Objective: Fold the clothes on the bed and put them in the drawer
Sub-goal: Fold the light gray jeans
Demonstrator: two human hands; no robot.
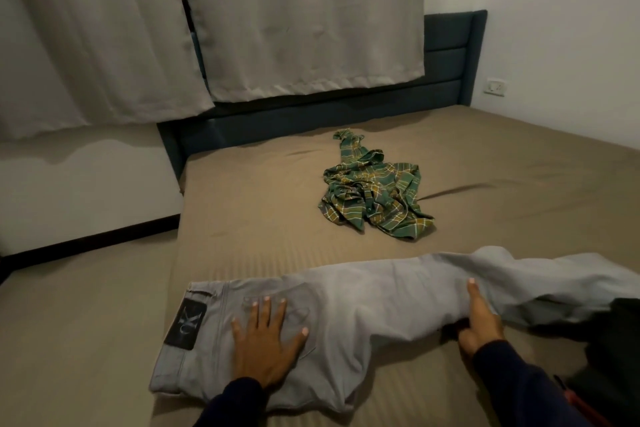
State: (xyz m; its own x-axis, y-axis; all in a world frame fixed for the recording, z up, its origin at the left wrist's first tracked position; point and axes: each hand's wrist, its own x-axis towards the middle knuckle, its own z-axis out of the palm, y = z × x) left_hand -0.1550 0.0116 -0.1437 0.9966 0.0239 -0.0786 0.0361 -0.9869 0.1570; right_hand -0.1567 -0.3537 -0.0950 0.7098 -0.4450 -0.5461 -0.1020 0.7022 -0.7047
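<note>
Grey curtains (294, 17), wall socket (494, 87)

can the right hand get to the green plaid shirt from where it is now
Probably yes: the plaid shirt lies crumpled beyond the grey jeans with bare bed between, though the right hand is busy gripping the jeans.

Under the spread fingers (265, 308) lies matt grey denim, the jeans (346, 308), with a dark leather-like patch (185, 324) left of them. Beyond the fingers, the bed sheet (259, 218) is matt tan cloth with fine ribbing, and a crumpled green plaid shirt (374, 194) looks soft-woven.
</note>
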